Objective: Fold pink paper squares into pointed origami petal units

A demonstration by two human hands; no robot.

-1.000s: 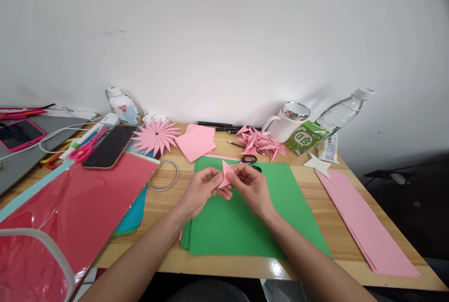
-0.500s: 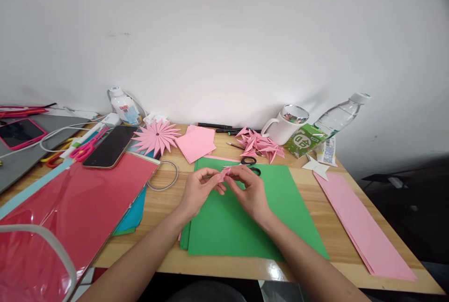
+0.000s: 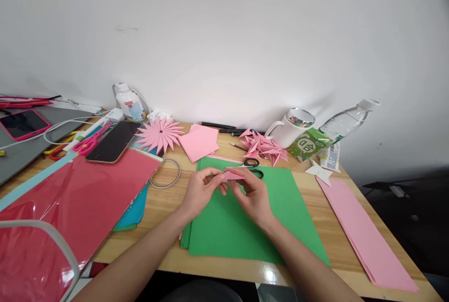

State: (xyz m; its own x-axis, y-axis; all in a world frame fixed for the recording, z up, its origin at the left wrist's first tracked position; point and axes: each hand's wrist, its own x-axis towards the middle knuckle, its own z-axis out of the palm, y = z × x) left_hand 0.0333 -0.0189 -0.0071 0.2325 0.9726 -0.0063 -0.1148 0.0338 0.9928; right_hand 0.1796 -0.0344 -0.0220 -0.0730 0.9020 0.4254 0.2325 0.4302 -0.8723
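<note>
Wood desk w/ plain white wall.

Two hands, two scissors, two phones, two bottles, one mug, one pink paper flower.

Matt pink paper piece, matt green card, glossy red sheet, seemingly varnished wooden table.

Left hand and right hand pinch small folded pink paper piece between fingertips, above green paper sheets on wooden table. Black scissors just behind hands. Pile of folded pink pieces near white mug. Pink paper flower beside phone.
</note>
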